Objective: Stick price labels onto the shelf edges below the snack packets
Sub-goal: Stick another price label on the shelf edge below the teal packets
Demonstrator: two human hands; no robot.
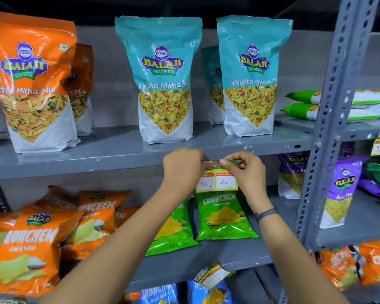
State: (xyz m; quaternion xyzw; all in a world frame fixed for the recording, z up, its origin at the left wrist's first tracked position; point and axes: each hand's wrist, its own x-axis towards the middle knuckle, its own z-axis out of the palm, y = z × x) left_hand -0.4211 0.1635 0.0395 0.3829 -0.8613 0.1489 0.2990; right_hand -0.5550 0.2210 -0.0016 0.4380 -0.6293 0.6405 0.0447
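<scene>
A price label [217, 180] with a green top and two white boxes reading 40 and 20 hangs against the front edge of the grey upper shelf [75, 163]. My left hand [182, 166] grips its top left corner. My right hand [246, 170] pinches its top right corner between thumb and fingers. Two teal Khatta Mitha Mix packets [166, 80] [250, 75] stand on the shelf just above the label. The label's top strip is partly hidden by my fingers.
Orange mix packets [31, 82] stand at upper left. Orange and green Crunchem packets [223, 213] lie on the shelf below. Another label [211, 275] hangs on the lower shelf edge. A perforated grey upright [331, 119] divides off the right bay with purple packets [340, 189].
</scene>
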